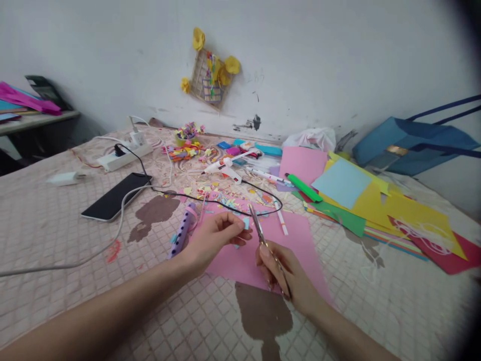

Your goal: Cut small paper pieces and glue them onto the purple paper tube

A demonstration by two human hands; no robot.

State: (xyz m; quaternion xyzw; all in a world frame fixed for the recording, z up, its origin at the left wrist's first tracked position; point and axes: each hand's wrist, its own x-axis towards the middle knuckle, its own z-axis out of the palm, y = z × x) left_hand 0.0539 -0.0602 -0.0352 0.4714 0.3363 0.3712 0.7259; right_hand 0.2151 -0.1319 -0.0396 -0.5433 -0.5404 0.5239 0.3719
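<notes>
My right hand grips a pair of scissors, its fingers around the handles and the blades pointing away from me. To its left, my left hand pinches a small light-blue piece of paper between thumb and fingers. The scissors' blades are beside that piece, with a small gap between. Both hands are over a pink sheet of paper on the table. Many tiny coloured paper scraps lie on the sheet's far part. A purple dotted tube-like object lies left of my left hand.
A white glue gun lies beyond the hands, its black cable looping across the scraps. A phone and a power strip are at left. Coloured paper sheets, a green marker and a blue bag are at right.
</notes>
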